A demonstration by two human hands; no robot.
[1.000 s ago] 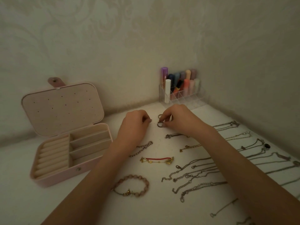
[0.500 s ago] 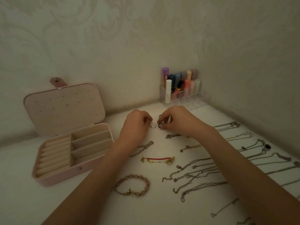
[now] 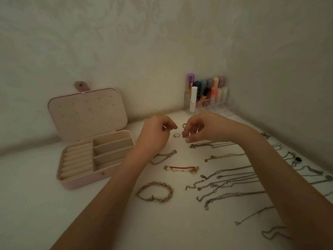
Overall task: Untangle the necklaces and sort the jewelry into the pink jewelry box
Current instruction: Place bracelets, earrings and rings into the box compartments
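The pink jewelry box (image 3: 115,175) stands open at the left, its lid up and its ring rolls and compartments bare. My left hand (image 3: 155,134) and my right hand (image 3: 203,129) hover side by side just above the table, fingers loosely curled, with nothing visible in either. A small silver ring (image 3: 177,135) lies on the table between them, and another ring (image 3: 183,125) sits just behind it. Several necklaces (image 3: 225,181) lie in separate lines at the right, partly under my right forearm.
Near my left wrist lie a chain bracelet (image 3: 164,156), a red cord bracelet (image 3: 181,168) and a beaded bracelet (image 3: 156,193). A clear organiser of lipsticks (image 3: 207,98) stands in the back corner. Walls close the back and right sides.
Both hands have lifted off the table and drawn slightly apart. The silver ring that the fingertips were touching now lies alone between them.
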